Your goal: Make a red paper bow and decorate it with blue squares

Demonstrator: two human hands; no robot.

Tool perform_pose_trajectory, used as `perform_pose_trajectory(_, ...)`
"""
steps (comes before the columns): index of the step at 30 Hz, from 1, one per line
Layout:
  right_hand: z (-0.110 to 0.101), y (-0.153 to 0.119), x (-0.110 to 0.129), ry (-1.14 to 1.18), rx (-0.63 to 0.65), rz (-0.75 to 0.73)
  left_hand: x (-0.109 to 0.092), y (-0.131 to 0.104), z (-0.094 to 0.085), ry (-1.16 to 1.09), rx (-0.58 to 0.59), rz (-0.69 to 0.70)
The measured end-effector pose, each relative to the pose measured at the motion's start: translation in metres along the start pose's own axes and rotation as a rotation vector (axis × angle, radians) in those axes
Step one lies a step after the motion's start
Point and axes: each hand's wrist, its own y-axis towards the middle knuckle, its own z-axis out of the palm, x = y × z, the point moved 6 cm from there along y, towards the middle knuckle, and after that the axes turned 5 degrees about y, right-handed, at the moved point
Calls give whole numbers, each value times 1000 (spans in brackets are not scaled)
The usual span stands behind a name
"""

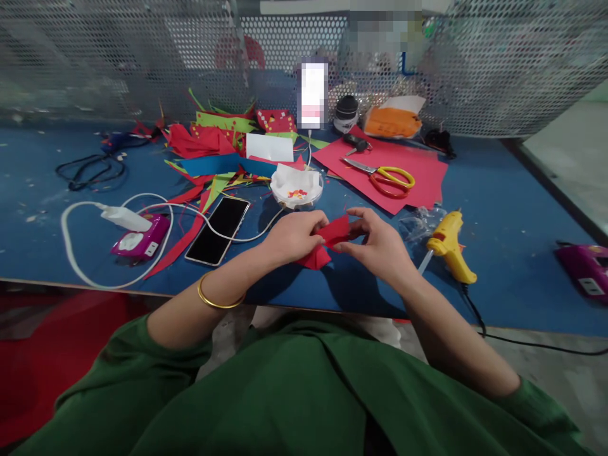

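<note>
A folded piece of red paper [335, 232] is held between both hands above the front part of the blue table. My left hand [298, 234] pinches its left side, thumb and fingers closed on it. On the other side, the thumb and fingertips of my right hand [375, 240] grip the right edge. A lower red flap [315, 258] hangs below my left fingers; whether it belongs to the same piece I cannot tell. Just beyond the hands stands a clear bowl lined with white paper [295, 183], with small red and yellow bits in it.
Scissors [384, 176] and keys [357, 144] lie on red sheets [427, 177]. A yellow glue gun [451, 247] rests at right. At left are a phone [218, 229], white cable and purple power socket [142, 239]. Paper scraps [204, 140] and a lit phone [313, 95] stand behind.
</note>
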Motion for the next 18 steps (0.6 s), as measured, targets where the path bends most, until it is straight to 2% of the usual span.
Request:
perform_pose_trajectory(3, -9, 0, 3, -38, -1, 26, -19, 10, -7, 192, 114, 164)
perform_pose_trajectory(7, -9, -4, -5, -29, -18, 107, -33, 27, -10, 282, 241, 257)
perform_pose_trajectory(9, -6, -7, -12, 57, -42, 156, -37, 31, -14, 305, 171, 289)
perform_pose_trajectory(11, -5, -12, -19, 125, -117, 188, -38, 26, -20, 330, -10, 291)
perform_pose_trajectory(13, -5, -17, -24, 115, -194, 198, -36, 12, -21, 334, -193, 254)
perform_pose_trajectory(15, -3, -21, -27, 73, -227, 198, -31, -7, -12, 326, -266, 225)
perform_pose_trajectory(18, -1, -26, -31, 123, -252, 205, -27, -31, 11, 376, -274, 256)
